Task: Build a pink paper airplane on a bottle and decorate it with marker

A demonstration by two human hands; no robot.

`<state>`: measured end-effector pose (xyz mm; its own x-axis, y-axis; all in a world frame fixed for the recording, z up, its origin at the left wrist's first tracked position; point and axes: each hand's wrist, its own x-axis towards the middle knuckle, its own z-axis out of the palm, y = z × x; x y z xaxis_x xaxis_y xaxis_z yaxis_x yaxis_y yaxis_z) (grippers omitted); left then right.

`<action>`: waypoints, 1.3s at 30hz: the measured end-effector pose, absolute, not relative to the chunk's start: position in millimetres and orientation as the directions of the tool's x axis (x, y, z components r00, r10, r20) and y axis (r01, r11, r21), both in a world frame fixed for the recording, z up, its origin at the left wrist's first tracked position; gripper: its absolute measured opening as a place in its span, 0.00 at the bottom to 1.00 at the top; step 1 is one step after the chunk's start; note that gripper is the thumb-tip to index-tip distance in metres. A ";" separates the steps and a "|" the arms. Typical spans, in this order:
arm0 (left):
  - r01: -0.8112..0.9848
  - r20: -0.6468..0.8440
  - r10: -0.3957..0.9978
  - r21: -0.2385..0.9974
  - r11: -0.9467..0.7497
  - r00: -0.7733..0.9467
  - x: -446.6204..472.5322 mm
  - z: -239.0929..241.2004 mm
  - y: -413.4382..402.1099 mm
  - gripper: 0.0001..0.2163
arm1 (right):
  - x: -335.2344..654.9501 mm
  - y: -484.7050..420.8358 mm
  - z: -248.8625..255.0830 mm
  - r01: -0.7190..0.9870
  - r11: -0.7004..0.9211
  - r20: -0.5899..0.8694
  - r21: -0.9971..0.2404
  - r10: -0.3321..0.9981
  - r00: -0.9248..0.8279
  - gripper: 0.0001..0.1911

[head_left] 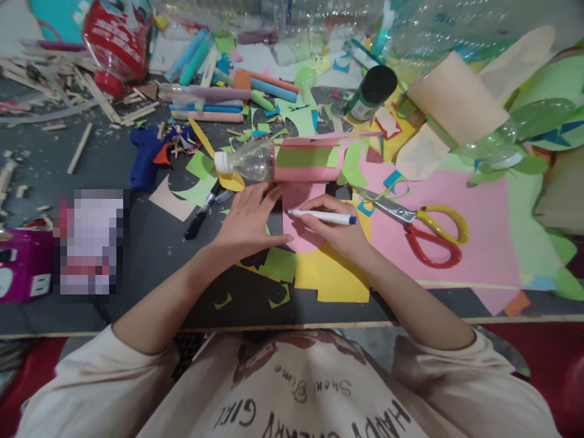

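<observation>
A white marker (326,216) with a blue end is gripped in my right hand (343,234), its tip on a small piece of pink paper (303,233). My left hand (250,220) lies at the left edge of that paper, fingers spread and thumb on its surface. Just beyond both hands a clear plastic bottle (250,161) wrapped in pink and green paper lies on its side, white cap to the left. Yellow paper (337,274) sits partly under the pink piece. To the right, scissors (413,214) with red and yellow handles rest on a larger pink sheet (483,231).
A blue glue gun (146,157) and a black-capped pen (201,216) lie to the left. Several markers (210,93), paper scraps and wooden sticks (79,148) cover the far side. A dark-lidded bottle (373,91) and a red-labelled bottle (116,45) stand further back.
</observation>
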<state>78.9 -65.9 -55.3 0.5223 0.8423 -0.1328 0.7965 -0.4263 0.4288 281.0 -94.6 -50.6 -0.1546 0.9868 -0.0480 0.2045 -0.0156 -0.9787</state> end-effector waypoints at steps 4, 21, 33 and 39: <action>0.799 -0.132 0.844 0.426 -0.425 0.519 79.8 -53.6 -66.0 0.43 | 279.7 -94.6 -52.0 0.184 0.012 -0.016 -0.983 0.989 -0.149 0.05; 0.800 -0.117 0.856 0.438 -0.411 0.504 78.6 -56.1 -66.6 0.43 | 286.2 -96.7 -52.4 0.246 -0.050 -0.063 -0.968 0.997 -0.046 0.07; 0.810 -0.166 0.851 0.439 -0.388 0.498 78.5 -50.7 -65.0 0.42 | 300.3 -91.3 -54.7 0.268 -0.034 -0.013 -0.963 0.997 0.078 0.07; 0.811 -0.160 0.853 0.437 -0.390 0.496 78.3 -51.6 -64.9 0.43 | 301.8 -89.9 -56.8 0.298 -0.038 0.011 -0.954 0.987 0.163 0.08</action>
<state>78.3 -64.9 -51.6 0.4963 0.8534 -0.1596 0.8107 -0.3897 0.4370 301.8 -89.9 -56.8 0.1629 0.9866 0.0112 0.2976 -0.0383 -0.9539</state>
